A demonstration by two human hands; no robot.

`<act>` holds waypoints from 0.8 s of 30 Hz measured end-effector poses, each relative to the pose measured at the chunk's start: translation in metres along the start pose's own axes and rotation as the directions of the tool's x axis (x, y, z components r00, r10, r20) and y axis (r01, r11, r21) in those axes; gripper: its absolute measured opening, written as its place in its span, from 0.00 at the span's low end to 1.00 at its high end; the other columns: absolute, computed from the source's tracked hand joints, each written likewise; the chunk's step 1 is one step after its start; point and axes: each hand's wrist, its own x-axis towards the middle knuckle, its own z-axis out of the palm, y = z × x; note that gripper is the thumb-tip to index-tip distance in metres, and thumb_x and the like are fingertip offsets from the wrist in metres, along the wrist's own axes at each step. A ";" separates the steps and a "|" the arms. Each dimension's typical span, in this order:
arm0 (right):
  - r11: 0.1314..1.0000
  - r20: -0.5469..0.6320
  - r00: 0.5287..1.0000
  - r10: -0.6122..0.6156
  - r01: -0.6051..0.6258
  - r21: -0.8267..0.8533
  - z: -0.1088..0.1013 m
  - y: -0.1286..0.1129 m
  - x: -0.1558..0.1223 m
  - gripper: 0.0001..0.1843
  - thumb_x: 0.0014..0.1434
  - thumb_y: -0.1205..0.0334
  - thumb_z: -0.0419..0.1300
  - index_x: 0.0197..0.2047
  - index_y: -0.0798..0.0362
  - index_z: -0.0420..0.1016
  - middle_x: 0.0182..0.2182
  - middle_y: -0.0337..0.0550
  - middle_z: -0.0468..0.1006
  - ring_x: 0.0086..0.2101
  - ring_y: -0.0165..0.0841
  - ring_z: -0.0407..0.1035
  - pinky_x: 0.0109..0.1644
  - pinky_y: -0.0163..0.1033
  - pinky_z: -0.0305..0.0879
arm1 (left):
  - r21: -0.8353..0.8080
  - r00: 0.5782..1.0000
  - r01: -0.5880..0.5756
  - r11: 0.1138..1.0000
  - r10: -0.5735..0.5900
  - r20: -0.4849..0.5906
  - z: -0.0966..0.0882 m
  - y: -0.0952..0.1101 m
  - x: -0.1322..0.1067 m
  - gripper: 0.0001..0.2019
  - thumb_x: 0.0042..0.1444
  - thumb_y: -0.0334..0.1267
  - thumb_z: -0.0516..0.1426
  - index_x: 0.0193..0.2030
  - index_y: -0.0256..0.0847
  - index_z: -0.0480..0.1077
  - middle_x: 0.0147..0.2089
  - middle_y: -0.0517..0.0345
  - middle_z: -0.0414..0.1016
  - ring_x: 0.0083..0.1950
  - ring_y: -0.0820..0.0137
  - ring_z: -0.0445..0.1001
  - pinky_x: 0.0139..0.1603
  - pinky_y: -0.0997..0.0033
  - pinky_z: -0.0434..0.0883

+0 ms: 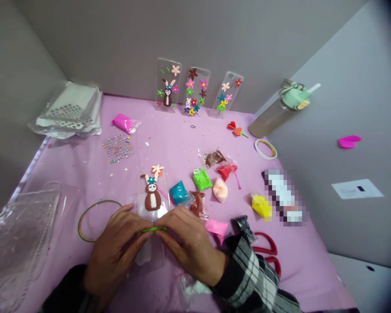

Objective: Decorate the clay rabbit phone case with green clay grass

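Note:
A thin green strip of clay (154, 228) is pinched between my left hand (119, 243) and my right hand (190, 241), each holding one end with thumb and fingers. Beneath them lies a clear phone case (154, 252), its lower part partly covered by my hands. On the case's upper half sits a brown clay bunny (153, 198) with a white belly and a blue flower at its ears. A peach flower (157, 169) is above the bunny. To the right are wrapped clay packs in green (202, 179), blue (179, 192) and pink (217, 229).
Three decorated cases (197, 91) lean on the back wall. A bottle (280, 106) and a tape roll (266, 149) stand right. Red-handled scissors (269, 248) lie by my right sleeve. At left are clear plastic trays (22, 234), a bangle-like ring (79, 221) and rhinestones (118, 148).

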 end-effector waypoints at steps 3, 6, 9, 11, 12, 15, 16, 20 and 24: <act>1.000 0.005 1.000 0.004 -0.004 -0.007 -0.001 -0.001 0.001 0.07 0.71 0.65 0.57 0.45 0.57 0.76 0.34 0.45 0.77 0.37 0.34 0.70 0.42 0.38 0.67 | -0.017 1.000 0.022 1.000 -0.022 -0.011 0.000 0.002 0.000 0.04 0.67 0.38 0.56 0.44 0.50 0.73 0.37 0.67 0.79 0.40 0.70 0.77 0.69 0.62 0.59; 1.000 0.002 1.000 0.007 -0.007 -0.007 -0.001 -0.002 0.001 0.07 0.72 0.64 0.57 0.45 0.56 0.76 0.35 0.45 0.78 0.37 0.34 0.71 0.42 0.39 0.67 | -0.018 0.999 0.040 0.999 -0.040 -0.030 0.000 0.004 0.001 0.04 0.67 0.40 0.57 0.42 0.50 0.73 0.37 0.66 0.79 0.40 0.68 0.77 0.68 0.60 0.62; 1.000 0.010 1.000 0.002 -0.002 -0.009 -0.001 -0.002 0.000 0.08 0.72 0.64 0.56 0.47 0.55 0.76 0.35 0.45 0.78 0.37 0.34 0.71 0.42 0.39 0.68 | -0.017 0.998 0.050 0.999 -0.050 -0.047 0.000 0.004 0.002 0.03 0.65 0.42 0.58 0.44 0.51 0.74 0.37 0.67 0.81 0.39 0.67 0.79 0.66 0.58 0.65; 1.000 0.021 1.000 -0.001 0.001 -0.009 0.000 -0.001 -0.001 0.08 0.72 0.65 0.56 0.48 0.55 0.76 0.36 0.45 0.78 0.38 0.34 0.71 0.43 0.39 0.68 | -0.033 0.997 0.064 0.997 -0.065 -0.038 0.000 0.004 0.001 0.03 0.64 0.39 0.59 0.44 0.52 0.74 0.37 0.68 0.81 0.39 0.68 0.79 0.67 0.57 0.64; 1.000 0.023 1.000 0.000 0.000 -0.011 0.000 -0.001 -0.001 0.08 0.72 0.65 0.56 0.48 0.55 0.75 0.36 0.45 0.78 0.38 0.34 0.71 0.43 0.39 0.68 | -0.045 0.997 0.071 0.996 -0.072 -0.031 0.000 0.004 0.000 0.04 0.64 0.38 0.59 0.44 0.52 0.74 0.37 0.69 0.81 0.40 0.68 0.79 0.67 0.57 0.64; 1.000 0.019 1.000 0.000 0.001 -0.015 0.001 0.000 -0.001 0.07 0.72 0.65 0.56 0.49 0.54 0.75 0.37 0.45 0.78 0.39 0.34 0.71 0.44 0.40 0.68 | -0.069 0.995 0.086 0.994 -0.090 -0.048 0.000 0.004 -0.001 0.05 0.63 0.37 0.59 0.44 0.53 0.74 0.38 0.68 0.81 0.41 0.67 0.79 0.67 0.57 0.64; 1.000 0.020 1.000 -0.003 0.003 -0.018 0.001 0.000 -0.001 0.07 0.72 0.65 0.56 0.48 0.54 0.75 0.37 0.45 0.78 0.39 0.35 0.71 0.44 0.40 0.68 | -0.072 0.995 0.085 0.994 -0.089 -0.052 0.000 0.004 -0.001 0.05 0.63 0.37 0.59 0.44 0.52 0.74 0.38 0.68 0.81 0.42 0.67 0.79 0.67 0.57 0.64; 0.999 0.033 0.999 -0.016 0.017 -0.033 -0.001 0.000 0.002 0.08 0.72 0.65 0.56 0.46 0.56 0.76 0.35 0.45 0.78 0.37 0.34 0.70 0.42 0.40 0.68 | -0.052 0.995 0.084 0.995 -0.087 -0.041 0.000 0.004 0.000 0.04 0.64 0.38 0.59 0.43 0.52 0.74 0.37 0.68 0.81 0.43 0.67 0.80 0.67 0.60 0.66; 0.999 0.013 1.000 -0.006 0.007 -0.050 -0.002 -0.001 0.003 0.09 0.72 0.65 0.56 0.43 0.57 0.77 0.33 0.45 0.78 0.35 0.34 0.70 0.40 0.39 0.68 | 0.011 0.998 0.056 0.998 -0.055 -0.041 -0.002 0.004 0.003 0.05 0.67 0.42 0.56 0.42 0.53 0.74 0.37 0.69 0.82 0.42 0.69 0.81 0.65 0.63 0.69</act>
